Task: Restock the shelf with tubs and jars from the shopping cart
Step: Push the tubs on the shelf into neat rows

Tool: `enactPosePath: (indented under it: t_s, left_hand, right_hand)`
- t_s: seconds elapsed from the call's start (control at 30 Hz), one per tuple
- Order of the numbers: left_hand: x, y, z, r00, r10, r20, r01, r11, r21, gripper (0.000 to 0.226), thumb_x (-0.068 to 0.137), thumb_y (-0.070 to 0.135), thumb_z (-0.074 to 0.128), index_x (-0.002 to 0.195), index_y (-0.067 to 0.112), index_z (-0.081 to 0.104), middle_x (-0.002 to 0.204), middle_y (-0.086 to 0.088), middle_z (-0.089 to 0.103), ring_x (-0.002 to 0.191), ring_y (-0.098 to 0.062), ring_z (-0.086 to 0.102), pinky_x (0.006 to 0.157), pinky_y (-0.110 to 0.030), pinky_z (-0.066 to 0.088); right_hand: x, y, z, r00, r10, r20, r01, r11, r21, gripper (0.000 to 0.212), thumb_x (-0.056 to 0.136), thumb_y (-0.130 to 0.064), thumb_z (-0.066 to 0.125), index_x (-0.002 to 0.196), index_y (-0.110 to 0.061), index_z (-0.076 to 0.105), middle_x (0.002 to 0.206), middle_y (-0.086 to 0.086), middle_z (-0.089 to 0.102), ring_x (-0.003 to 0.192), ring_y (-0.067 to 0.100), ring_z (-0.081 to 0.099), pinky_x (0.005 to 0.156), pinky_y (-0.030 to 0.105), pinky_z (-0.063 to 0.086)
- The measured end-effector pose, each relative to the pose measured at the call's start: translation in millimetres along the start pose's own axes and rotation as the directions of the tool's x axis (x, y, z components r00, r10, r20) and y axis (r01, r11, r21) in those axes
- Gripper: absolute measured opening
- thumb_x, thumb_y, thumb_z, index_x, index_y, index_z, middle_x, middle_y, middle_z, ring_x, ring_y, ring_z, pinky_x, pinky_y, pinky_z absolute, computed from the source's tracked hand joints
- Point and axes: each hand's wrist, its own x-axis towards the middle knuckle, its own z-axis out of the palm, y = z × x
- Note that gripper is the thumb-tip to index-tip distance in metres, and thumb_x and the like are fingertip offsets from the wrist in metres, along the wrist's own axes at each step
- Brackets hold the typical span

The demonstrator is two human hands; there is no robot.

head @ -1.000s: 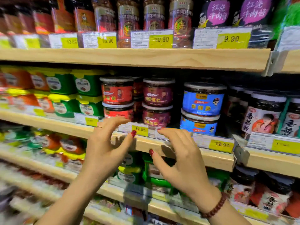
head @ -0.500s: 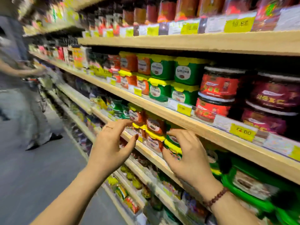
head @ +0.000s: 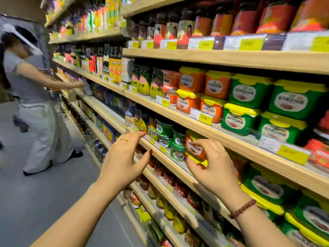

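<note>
My left hand (head: pixel 124 161) and my right hand (head: pixel 213 168) hover side by side in front of the wooden shelf (head: pixel 231 141), fingers loosely curved, nothing held. An orange tub with a yellow lid (head: pixel 194 148) stands on the lower shelf level right behind my right fingertips; I cannot see contact. Green tubs with yellow lids (head: pixel 249 93) and orange tubs (head: pixel 192 81) are stacked two high on the level above. Dark jars with red labels (head: pixel 277 16) line the top level. No shopping cart is in view.
Another person (head: pixel 35 104) in a grey top and white trousers stands up the aisle at left, reaching into the shelving. Grey floor (head: pixel 44 193) runs along the left. Yellow price tags (head: pixel 204 118) edge each shelf level. Small green jars (head: pixel 178 139) sit left of the orange tub.
The view has swung left along the aisle, from the round tubs facing me to the green and orange tubs. Both hands keep the same empty pose and have dropped a shelf level lower.
</note>
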Motion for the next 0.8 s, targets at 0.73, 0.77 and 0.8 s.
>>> enactPosePath:
  t_s: [0.73, 0.77, 0.8]
  left_hand:
    - [202, -108, 91, 0.997, 0.051, -0.056, -0.060, 0.979, -0.192, 0.057, 0.080, 0.052, 0.049, 0.129, 0.023, 0.049, 0.127, 0.005, 0.054, 0.120, -0.013, 0.047, 0.097, -0.029, 0.041]
    - [212, -110, 96, 0.997, 0.048, -0.065, -0.061, 0.973, -0.221, 0.057, 0.080, 0.052, 0.052, 0.129, 0.022, 0.049, 0.128, 0.005, 0.054, 0.121, -0.013, 0.046, 0.097, -0.028, 0.040]
    - [220, -112, 100, 0.996, 0.050, -0.074, -0.067, 0.968, -0.242, 0.059, 0.079, 0.051, 0.054, 0.130, 0.021, 0.048, 0.129, 0.004, 0.053, 0.121, -0.013, 0.046, 0.096, -0.025, 0.038]
  right_hand:
    - [187, 51, 94, 0.952, -0.004, -0.306, -0.026, 0.995, -0.093, 0.037, 0.078, -0.035, 0.061, 0.109, -0.014, 0.062, 0.107, 0.002, 0.062, 0.101, 0.025, 0.053, 0.087, 0.027, 0.036]
    - [192, 52, 95, 0.946, 0.001, -0.324, -0.038, 0.993, -0.109, 0.040, 0.078, -0.036, 0.060, 0.110, -0.013, 0.061, 0.108, 0.004, 0.061, 0.102, 0.026, 0.052, 0.088, 0.027, 0.036]
    - [195, 52, 97, 0.940, 0.010, -0.342, -0.055, 0.991, -0.122, 0.043, 0.078, -0.038, 0.059, 0.112, -0.012, 0.061, 0.110, 0.005, 0.060, 0.104, 0.027, 0.052, 0.089, 0.027, 0.035]
